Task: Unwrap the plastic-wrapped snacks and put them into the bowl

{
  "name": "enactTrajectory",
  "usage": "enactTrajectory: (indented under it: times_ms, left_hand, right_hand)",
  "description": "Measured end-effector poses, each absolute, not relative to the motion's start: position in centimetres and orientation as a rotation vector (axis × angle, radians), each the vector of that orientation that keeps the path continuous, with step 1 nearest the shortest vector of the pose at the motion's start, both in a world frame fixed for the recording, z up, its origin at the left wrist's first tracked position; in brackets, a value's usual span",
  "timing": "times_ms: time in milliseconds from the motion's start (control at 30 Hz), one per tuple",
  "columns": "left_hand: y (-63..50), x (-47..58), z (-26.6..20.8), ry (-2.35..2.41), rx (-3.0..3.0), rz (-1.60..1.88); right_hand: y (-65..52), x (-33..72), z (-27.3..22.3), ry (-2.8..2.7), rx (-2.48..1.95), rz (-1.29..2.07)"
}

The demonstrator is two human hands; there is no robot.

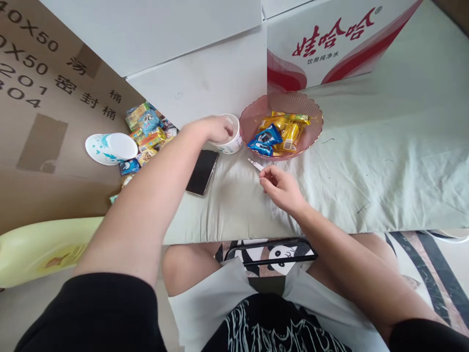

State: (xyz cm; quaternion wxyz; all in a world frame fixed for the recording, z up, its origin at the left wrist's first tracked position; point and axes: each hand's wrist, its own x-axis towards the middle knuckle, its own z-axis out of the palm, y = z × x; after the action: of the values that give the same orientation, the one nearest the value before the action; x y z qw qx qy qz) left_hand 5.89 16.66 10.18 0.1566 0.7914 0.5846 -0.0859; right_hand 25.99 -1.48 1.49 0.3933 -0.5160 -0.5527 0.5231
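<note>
My left hand [221, 129] reaches into a white paper cup [232, 145] with a small printed pattern. Its fingers are curled inside the rim, and whatever they hold is hidden. In my right hand [281, 187] a slim white pen-like stick [255, 164] is pinched, its tip pointing up and left towards the cup. Just beyond that tip stands a pink ribbed bowl [315, 122] containing several yellow and blue wrapped snacks [280, 132]. A dark phone [202, 172] lies flat below the cup, partly covered by my left forearm.
Another paper cup [113, 148] rests tilted on packaged snacks [148, 137] at the left. White cartons [205, 73] and a red-printed box [330, 49] stand behind. A brown carton [73, 122] rises at the left, near a pale yellow bottle [47, 247]. Wrinkled cloth [366, 171] covers the surface.
</note>
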Motion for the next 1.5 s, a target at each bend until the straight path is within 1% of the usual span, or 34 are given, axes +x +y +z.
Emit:
enactTrajectory:
  times_ms: [33, 133, 167, 200, 233, 300, 433, 500, 600, 667, 733, 767, 833, 900, 933, 967, 1000, 1100, 1167, 1233, 1367, 1500]
  left_hand:
    - [15.9, 4.8, 11.1, 1.715, 2.264, -0.202]
    - [12.7, 0.2, 13.3, 1.999, 2.23, 0.301]
    - [11.5, -1.8, 13.6, 2.097, 2.189, 0.388]
    - [10.2, -3.8, 13.6, 2.198, 2.139, 0.398]
    - [8.9, -5.9, 13.2, 2.327, 2.053, 0.349]
    - [6.5, -9.9, 11.7, 2.426, 1.971, 0.184]
    - [3.0, -15.1, 7.8, 2.318, 1.809, -0.168]
    - [2.1, -16.1, 6.6, 2.243, 1.793, -0.206]
    - [1.4, -16.4, 6.2, 2.19, 1.863, -0.205]
    - [1.2, -16.3, 6.5, 2.205, 1.914, -0.174]
    - [1.0, -15.8, 6.9, 2.246, 1.927, -0.019]
    - [0.8, -15.4, 7.0, 2.258, 1.902, 0.127]
    - [0.3, -14.2, 7.0, 2.204, 1.776, 0.561]
    - [-0.5, -12.2, 6.7, 1.998, 1.544, 1.047]
    - [-0.9, -10.9, 6.5, 1.843, 1.399, 1.227]
    - [-1.4, -9.5, 6.2, 1.682, 1.251, 1.343]
    - [-1.9, -7.9, 5.9, 1.532, 1.105, 1.368]
    - [-3.0, -3.2, 4.7, 1.205, 0.768, 1.186]
    - [-3.2, -0.8, 3.8, 1.081, 0.677, 1.039]
    - [-3.0, 0.7, 3.0, 1.002, 0.657, 0.972]
    - [-2.3, 2.0, 1.6, 0.953, 0.667, 0.982]
    - [-1.8, 3.3, 0.2, 1.092, 0.73, 1.148]
  right_hand:
    - [-1.6, 26.1, 1.7, -1.403, -1.303, 1.315]
    - [-2.2, 26.4, 2.3, -1.421, -1.295, 1.255]
    - [-2.4, 26.6, 2.6, -1.436, -1.296, 1.238]
    - [-2.7, 26.6, 2.7, -1.454, -1.302, 1.223]
    - [-3.0, 26.6, 2.8, -1.475, -1.309, 1.212]
    - [-3.4, 26.4, 2.8, -1.513, -1.323, 1.203]
    - [-4.2, 25.3, 2.3, -1.574, -1.33, 1.202]
    - [-4.4, 24.8, 2.1, -1.61, -1.322, 1.197]
    - [-4.3, 24.8, 1.9, -1.653, -1.336, 1.163]
    - [-4.0, 25.3, 1.7, -1.691, -1.386, 1.045]
    - [-3.5, 26.1, 1.4, -1.761, -1.455, 0.826]
    - [-3.3, 26.5, 1.1, -1.811, -1.483, 0.697]
    - [-3.0, 27.3, 0.4, -1.928, -1.516, 0.464]
    - [-2.9, 27.7, -0.3, -2.058, -1.542, 0.304]
    - [-3.0, 27.7, -0.6, -2.121, -1.56, 0.254]
    - [-3.0, 27.7, -0.8, -2.173, -1.587, 0.221]
    - [-3.0, 27.6, -1.0, -2.209, -1.619, 0.205]
    - [-2.9, 27.3, -1.2, -2.231, -1.674, 0.243]
    - [-2.8, 27.1, -1.1, -2.203, -1.641, 0.343]
    - [-2.7, 26.9, -0.8, -2.125, -1.589, 0.488]
    - [-2.8, 26.7, 0.8, -1.824, -1.527, 0.795]
    - [-3.2, 26.3, 2.4, -1.629, -1.464, 1.032]
